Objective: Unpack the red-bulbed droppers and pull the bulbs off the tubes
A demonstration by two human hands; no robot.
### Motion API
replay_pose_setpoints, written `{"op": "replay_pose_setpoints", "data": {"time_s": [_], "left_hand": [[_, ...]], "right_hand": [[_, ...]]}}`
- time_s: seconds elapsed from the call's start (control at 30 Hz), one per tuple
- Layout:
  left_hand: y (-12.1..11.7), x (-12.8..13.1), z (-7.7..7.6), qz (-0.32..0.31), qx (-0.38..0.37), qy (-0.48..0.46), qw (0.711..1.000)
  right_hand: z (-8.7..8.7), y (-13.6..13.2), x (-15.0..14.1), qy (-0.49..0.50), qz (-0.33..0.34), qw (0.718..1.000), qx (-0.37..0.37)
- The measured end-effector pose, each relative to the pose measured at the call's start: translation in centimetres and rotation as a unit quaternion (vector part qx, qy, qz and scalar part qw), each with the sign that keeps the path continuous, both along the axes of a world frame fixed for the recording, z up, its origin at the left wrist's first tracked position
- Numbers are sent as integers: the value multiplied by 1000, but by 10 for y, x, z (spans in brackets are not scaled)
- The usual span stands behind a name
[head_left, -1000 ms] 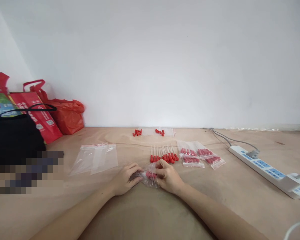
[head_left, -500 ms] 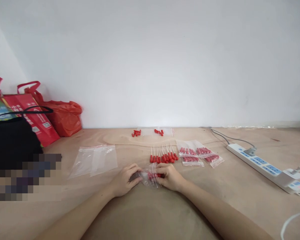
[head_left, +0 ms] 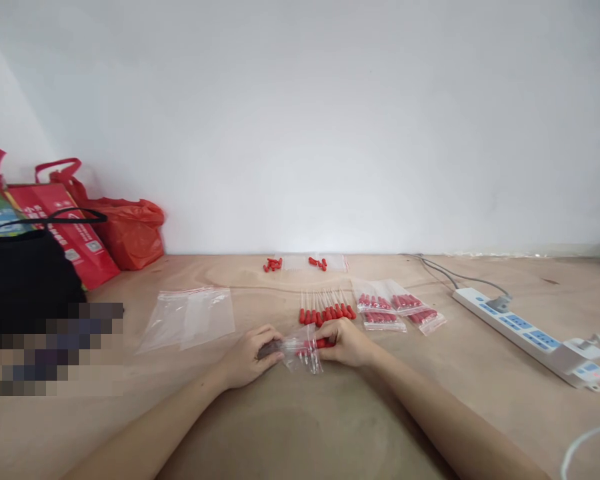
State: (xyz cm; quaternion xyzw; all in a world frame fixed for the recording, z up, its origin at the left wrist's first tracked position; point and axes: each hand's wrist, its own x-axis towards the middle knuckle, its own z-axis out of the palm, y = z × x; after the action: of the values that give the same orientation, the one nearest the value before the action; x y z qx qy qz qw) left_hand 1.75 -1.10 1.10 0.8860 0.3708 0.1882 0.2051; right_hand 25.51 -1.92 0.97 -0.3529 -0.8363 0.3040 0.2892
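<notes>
Near the table's front, my left hand [head_left: 250,357] pinches a small clear zip bag [head_left: 293,357] by its left end, fingers curled round the plastic. At the bag's right side, my right hand [head_left: 349,343] is closed on droppers with red rubber bulbs [head_left: 325,343]. Their thin ends reach into the bag; how many there are, I cannot tell. Just beyond the right hand lies a row of glass droppers [head_left: 327,312], red bulbs toward me. Filled zip bags of droppers [head_left: 380,320] lie to its right. Flat zip bags [head_left: 195,320] rest left of my hands.
Against the wall lie more red bulbs [head_left: 273,265] and a zip bag [head_left: 337,263] with red bulbs at it. A white power strip [head_left: 525,333] with cords stretches along the right. Red bags [head_left: 135,233] and a black bag [head_left: 25,280] stand at the left.
My right hand has shifted slightly right, and the red bulbs now stick out further from the bag's right side. My left hand stays almost still. The view has turned slightly right.
</notes>
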Motion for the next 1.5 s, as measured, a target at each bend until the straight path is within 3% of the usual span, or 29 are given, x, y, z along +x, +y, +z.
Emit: {"op": "replay_pose_setpoints", "data": {"time_s": [0.1,0.27,0.37,0.5,0.63,0.7,0.77,0.83,1.0,1.3,1.5], "left_hand": [[1,-1,-2,23,-20,-11,999],[4,-4,-1,15,-48,-20,999],[5,-7,2,-14,-49,-14,999],[5,-9,4,-43,-48,-23,998],[5,-10,3,-61,-50,-29,996],[5,-10,2,-64,-48,-31,996],[6,-11,2,-65,-41,-27,997],[6,-11,1,-66,-33,-21,997],[6,-11,1,-69,-20,-15,997],[4,-9,4,-51,-31,-5,998],[3,-8,5,-56,-23,-19,998]], "right_hand": [[3,5,6,46,-34,998,-32],[19,15,34,164,-66,955,-239],[28,21,56,205,-136,934,-258],[27,31,67,264,-252,922,-126],[11,38,40,275,-324,905,-11],[1,39,21,256,-325,910,42],[-8,40,4,152,-295,925,183],[-15,41,-7,86,-283,923,246],[-23,44,-14,-15,-291,923,251],[-18,38,-17,-41,-308,929,201],[-11,24,-8,-49,-372,890,257]]}}
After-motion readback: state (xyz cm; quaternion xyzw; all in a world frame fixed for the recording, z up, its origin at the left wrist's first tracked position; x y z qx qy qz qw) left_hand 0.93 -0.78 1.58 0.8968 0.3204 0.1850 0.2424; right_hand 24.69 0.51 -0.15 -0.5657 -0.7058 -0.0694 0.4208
